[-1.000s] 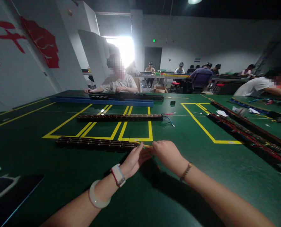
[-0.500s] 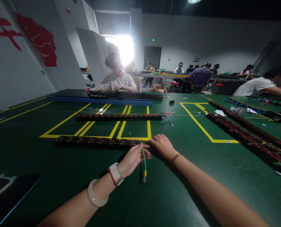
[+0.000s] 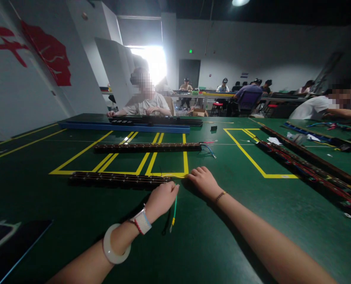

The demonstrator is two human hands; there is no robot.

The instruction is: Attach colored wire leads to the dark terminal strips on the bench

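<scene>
Though below, green wire [image 3: 175,206] against left grip [image 3: 163,198].

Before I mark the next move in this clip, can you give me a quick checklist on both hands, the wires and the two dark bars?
1. Left hand on the green wire: fingers look closed on its upper part: ok.
2. Ring terminal on the green wire in view, clear of both hands: ok.
3. Right hand at the yellow wire: the wire runs to its fingers, but the grip is hidden: cannot tell.
4. Yellow wire's far end visible: no, the right hand covers it: not ok.
5. Near dark bar lying on the green table, apart from the far dark bar: ok.
</scene>
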